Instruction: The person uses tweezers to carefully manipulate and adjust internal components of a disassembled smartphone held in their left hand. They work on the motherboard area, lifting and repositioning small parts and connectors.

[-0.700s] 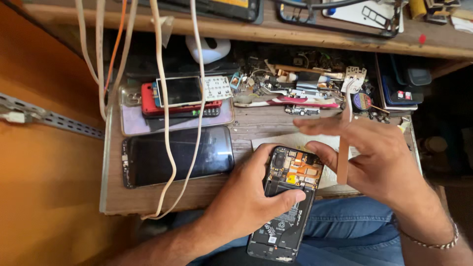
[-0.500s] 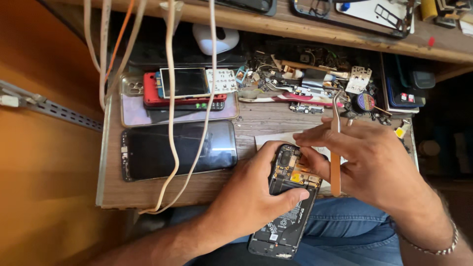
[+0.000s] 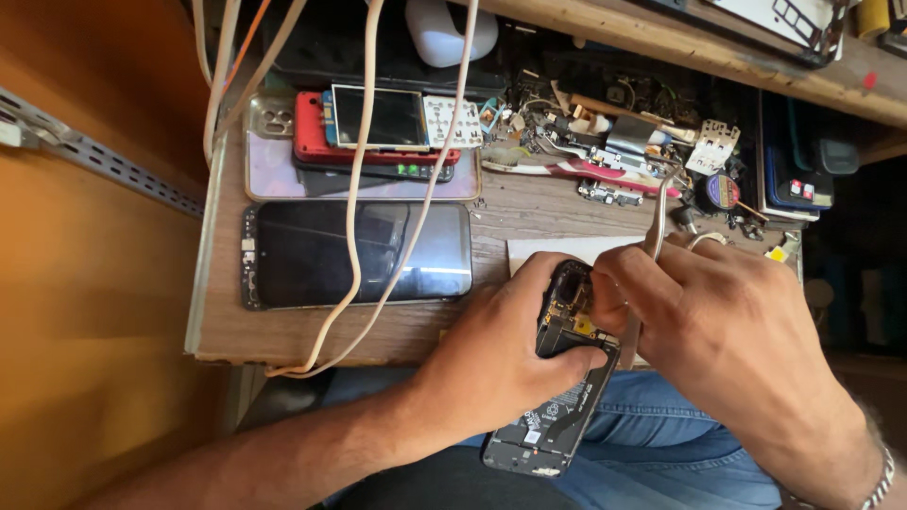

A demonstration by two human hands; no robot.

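My left hand (image 3: 501, 359) grips an opened black phone (image 3: 553, 397) with its back cover off and the circuit board showing, held above my lap at the desk's front edge. My right hand (image 3: 718, 321) is closed on a thin metal tool (image 3: 652, 236), whose lower end rests against the upper part of the phone's board. My right fingers cover the phone's top right corner. A white sheet (image 3: 557, 250) lies on the desk just behind both hands.
A black phone (image 3: 354, 253) lies screen up on the wooden desk (image 3: 491, 203), crossed by hanging white cables (image 3: 354, 189). Behind it sit a red device with a small screen (image 3: 373, 123), a clear case, and a heap of small parts (image 3: 614, 142). Orange wall stands left.
My right hand has closed in onto the phone's upper part, bringing the tool down to the board. The view has shifted closer and the phone sits lower over my lap.
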